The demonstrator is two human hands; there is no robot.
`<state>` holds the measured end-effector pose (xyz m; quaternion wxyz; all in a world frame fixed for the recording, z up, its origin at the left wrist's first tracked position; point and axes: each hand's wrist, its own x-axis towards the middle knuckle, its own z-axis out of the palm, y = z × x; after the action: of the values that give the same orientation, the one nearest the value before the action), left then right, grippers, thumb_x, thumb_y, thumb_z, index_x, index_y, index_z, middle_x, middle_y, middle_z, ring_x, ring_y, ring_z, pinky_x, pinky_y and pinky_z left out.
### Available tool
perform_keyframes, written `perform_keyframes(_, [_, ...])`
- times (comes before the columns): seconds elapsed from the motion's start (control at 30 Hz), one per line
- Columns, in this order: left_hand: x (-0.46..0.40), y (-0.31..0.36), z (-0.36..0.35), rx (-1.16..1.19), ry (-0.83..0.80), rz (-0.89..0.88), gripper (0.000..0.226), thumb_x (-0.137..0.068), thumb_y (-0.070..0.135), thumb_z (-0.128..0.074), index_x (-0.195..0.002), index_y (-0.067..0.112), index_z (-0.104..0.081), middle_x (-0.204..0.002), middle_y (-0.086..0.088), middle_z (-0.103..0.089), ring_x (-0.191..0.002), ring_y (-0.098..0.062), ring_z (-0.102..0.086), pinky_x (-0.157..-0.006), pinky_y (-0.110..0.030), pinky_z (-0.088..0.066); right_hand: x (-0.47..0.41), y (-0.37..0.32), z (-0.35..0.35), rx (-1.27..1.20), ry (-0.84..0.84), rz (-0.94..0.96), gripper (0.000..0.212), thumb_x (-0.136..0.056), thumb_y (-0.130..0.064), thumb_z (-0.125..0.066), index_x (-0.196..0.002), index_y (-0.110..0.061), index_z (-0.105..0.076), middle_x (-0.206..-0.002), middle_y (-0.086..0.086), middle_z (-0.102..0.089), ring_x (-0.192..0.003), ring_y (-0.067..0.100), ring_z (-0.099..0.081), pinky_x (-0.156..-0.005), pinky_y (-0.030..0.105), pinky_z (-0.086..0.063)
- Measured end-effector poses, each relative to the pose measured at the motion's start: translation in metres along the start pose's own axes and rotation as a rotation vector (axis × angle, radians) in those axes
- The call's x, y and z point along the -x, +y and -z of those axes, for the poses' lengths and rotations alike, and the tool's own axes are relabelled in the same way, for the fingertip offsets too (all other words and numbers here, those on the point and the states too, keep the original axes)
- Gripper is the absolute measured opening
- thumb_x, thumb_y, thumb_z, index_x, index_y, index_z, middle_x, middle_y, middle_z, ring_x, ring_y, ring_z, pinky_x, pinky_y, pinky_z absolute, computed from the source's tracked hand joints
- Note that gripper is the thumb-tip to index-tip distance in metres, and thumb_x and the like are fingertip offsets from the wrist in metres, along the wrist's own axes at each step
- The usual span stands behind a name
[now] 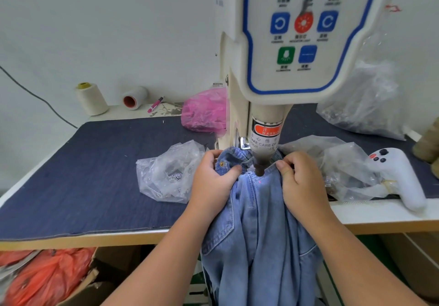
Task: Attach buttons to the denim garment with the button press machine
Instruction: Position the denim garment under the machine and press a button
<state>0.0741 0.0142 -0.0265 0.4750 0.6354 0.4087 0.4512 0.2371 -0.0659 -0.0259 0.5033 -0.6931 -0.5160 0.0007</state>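
While both your left hand (213, 182) and right hand (300, 182) pinch the denim waistband (251, 163) under the press head (259, 163), you're positioning; next, align the red laser dot (260, 182), then trigger.

Bare forearms; no sleeves, no rings

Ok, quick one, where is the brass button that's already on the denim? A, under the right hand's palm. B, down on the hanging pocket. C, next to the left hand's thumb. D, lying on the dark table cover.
C: the brass button sits on the denim garment at the waistband, just beside the thumb of the left hand, which grips the cloth there.
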Motion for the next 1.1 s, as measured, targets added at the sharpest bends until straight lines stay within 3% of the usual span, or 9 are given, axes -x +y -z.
perform_keyframes(0.23, [0.002,0.002,0.002,0.036,-0.035,0.033,0.027,-0.079,0.027,-0.078,-0.101,0.029,-0.063,-0.093,0.011,-0.074,-0.085,-0.005,-0.070,-0.080,-0.029,-0.055,0.003,0.004,0.009,-0.001,-0.021,-0.025,0.017,-0.094,-0.007,-0.060,-0.079,-0.007,-0.053,-0.079,-0.001,-0.052,-0.077,0.002,-0.049,-0.068,0.006,-0.034])
perform_keyframes(0.5, [0.004,0.005,0.004,0.089,-0.077,0.040,0.026,-0.082,0.021,-0.078,-0.103,0.026,-0.064,-0.092,0.013,-0.074,-0.083,-0.002,-0.070,-0.068,-0.013,-0.051,0.001,0.015,0.019,-0.014,-0.135,0.010,0.015,-0.090,-0.002,-0.063,-0.077,-0.007,-0.056,-0.084,0.000,-0.056,-0.081,0.004,-0.052,-0.072,0.006,-0.034])
perform_keyframes(0.67, [0.006,0.007,0.008,0.170,-0.141,0.048,0.041,-0.070,0.037,-0.080,-0.106,0.028,-0.064,-0.099,0.009,-0.075,-0.092,-0.009,-0.071,-0.078,-0.024,-0.054,0.002,0.028,0.022,-0.112,-0.134,0.030,0.020,-0.090,-0.007,-0.064,-0.076,-0.019,-0.058,-0.090,-0.008,-0.061,-0.088,-0.001,-0.056,-0.078,0.004,-0.036])
perform_keyframes(0.77, [0.008,0.008,0.012,0.166,-0.249,0.019,0.049,-0.064,0.045,-0.083,-0.108,0.040,-0.062,-0.106,0.011,-0.074,-0.098,-0.009,-0.071,-0.079,-0.020,-0.055,0.002,0.038,0.024,-0.332,-0.121,-0.112,0.014,-0.089,-0.025,-0.058,-0.075,-0.028,-0.060,-0.092,-0.013,-0.065,-0.097,0.010,-0.062,-0.090,0.022,-0.043])
perform_keyframes(0.83, [0.008,0.009,0.014,0.136,-0.284,0.013,0.050,-0.065,0.044,-0.084,-0.109,0.044,-0.060,-0.108,0.012,-0.073,-0.098,-0.008,-0.071,-0.078,-0.021,-0.055,0.002,0.042,0.025,-0.494,-0.128,-0.179,0.014,-0.086,-0.027,-0.059,-0.073,-0.027,-0.063,-0.092,-0.015,-0.067,-0.099,0.015,-0.064,-0.091,0.032,-0.043])
perform_keyframes(1.0, [0.007,0.006,0.012,0.174,-0.222,0.028,0.041,-0.071,0.029,-0.079,-0.107,0.036,-0.062,-0.103,0.009,-0.075,-0.095,-0.010,-0.072,-0.075,-0.020,-0.054,0.002,0.039,0.023,-0.636,-0.170,-0.196,0.013,-0.081,-0.033,-0.065,-0.072,-0.023,-0.066,-0.091,-0.013,-0.068,-0.097,0.014,-0.062,-0.094,0.035,-0.043])
perform_keyframes(1.1, [0.007,0.006,0.011,0.224,-0.168,0.032,0.033,-0.072,0.021,-0.076,-0.098,0.040,-0.066,-0.099,0.006,-0.075,-0.092,-0.011,-0.072,-0.070,-0.018,-0.054,0.002,0.037,0.024,-0.695,-0.192,-0.212,0.016,-0.085,-0.020,-0.067,-0.070,-0.023,-0.067,-0.091,-0.013,-0.067,-0.100,0.020,-0.061,-0.098,0.038,-0.043])
